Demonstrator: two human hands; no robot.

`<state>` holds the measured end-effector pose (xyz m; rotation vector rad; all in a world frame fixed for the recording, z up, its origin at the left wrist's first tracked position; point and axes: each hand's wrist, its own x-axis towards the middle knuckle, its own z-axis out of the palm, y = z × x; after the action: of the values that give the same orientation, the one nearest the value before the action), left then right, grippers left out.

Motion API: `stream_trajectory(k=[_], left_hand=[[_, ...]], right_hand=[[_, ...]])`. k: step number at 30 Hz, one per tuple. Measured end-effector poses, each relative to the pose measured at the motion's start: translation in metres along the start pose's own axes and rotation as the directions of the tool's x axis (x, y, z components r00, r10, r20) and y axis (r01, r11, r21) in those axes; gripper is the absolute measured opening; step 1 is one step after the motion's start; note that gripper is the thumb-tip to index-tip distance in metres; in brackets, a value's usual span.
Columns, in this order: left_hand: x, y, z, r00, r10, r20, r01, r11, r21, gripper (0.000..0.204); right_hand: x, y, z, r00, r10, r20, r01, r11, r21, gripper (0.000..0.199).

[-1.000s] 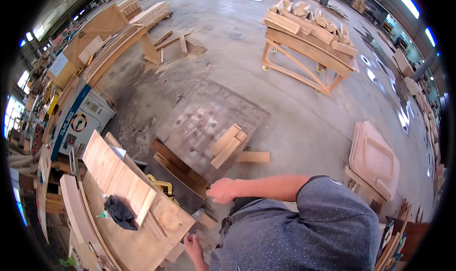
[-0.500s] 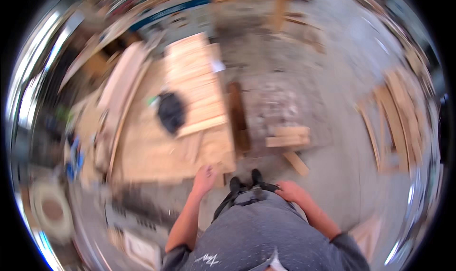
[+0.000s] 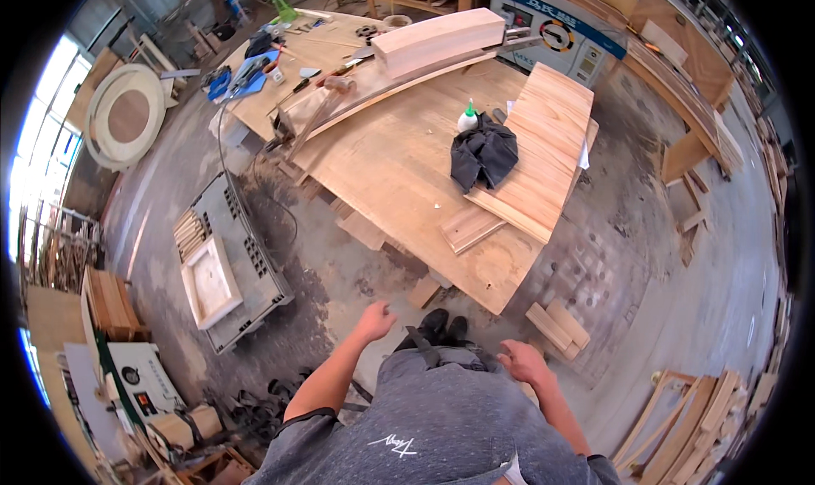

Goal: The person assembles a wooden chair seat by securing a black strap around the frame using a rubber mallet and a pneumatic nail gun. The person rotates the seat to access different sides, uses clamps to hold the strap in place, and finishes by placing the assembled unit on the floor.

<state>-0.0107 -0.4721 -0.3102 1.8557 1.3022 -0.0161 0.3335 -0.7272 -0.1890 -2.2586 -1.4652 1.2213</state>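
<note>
My left hand (image 3: 374,321) hangs in the air in front of my waist, short of the table's near edge, its fingers curled in with nothing in them. Lower and to the right, my right hand (image 3: 522,360) is beside my hip, fingers loosely bent and apart, with no object in it. Ahead stands a wooden worktable (image 3: 373,166). On it lie a wide striped wood panel (image 3: 548,141), a short grooved board (image 3: 471,228) and a crumpled black cloth (image 3: 483,151). A white bottle with a green cap (image 3: 468,118) stands behind the cloth.
A thick curved wood block (image 3: 437,42) rests at the table's far side. On the left floor is a grey machine (image 3: 242,256) bearing a pale wooden frame (image 3: 210,281). Wood offcuts (image 3: 558,329) lie right of my feet; stacked frames (image 3: 679,421) lean at lower right.
My view has turned left, so the table now spreads across the middle and the picture is sharper. My right hand, earlier against dark fabric at my hip, is now apart from it.
</note>
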Motion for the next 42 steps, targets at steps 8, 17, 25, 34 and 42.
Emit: stream_trajectory(k=[8,17,25,34,42], left_hand=[[-0.097,-0.088,0.046,0.909,-0.417,-0.003,0.416,0.909,-0.026,0.059],[-0.136,-0.125,0.06,0.882,-0.472,-0.016,0.47,0.881,-0.057,0.06],[-0.078,-0.077,-0.015,0.905,-0.411,-0.112,0.398,0.909,-0.122,0.06],[0.057,-0.027,-0.177,0.912,-0.123,-0.392,0.135,0.991,0.003,0.059],[0.224,-0.036,-0.338,0.8,0.091,-0.593,0.029,0.981,0.189,0.075]], right_hand=[[0.037,0.014,-0.03,0.992,-0.102,0.069,0.107,0.991,-0.084,0.046],[0.05,0.016,-0.031,0.976,-0.089,0.2,0.111,0.988,-0.103,0.047],[0.058,-0.006,-0.021,0.968,-0.065,0.241,0.092,0.99,-0.103,0.045],[0.111,-0.072,-0.014,0.996,-0.052,0.066,0.054,0.998,-0.037,0.042],[0.204,-0.202,0.006,0.99,0.065,-0.126,-0.071,0.996,-0.046,0.048]])
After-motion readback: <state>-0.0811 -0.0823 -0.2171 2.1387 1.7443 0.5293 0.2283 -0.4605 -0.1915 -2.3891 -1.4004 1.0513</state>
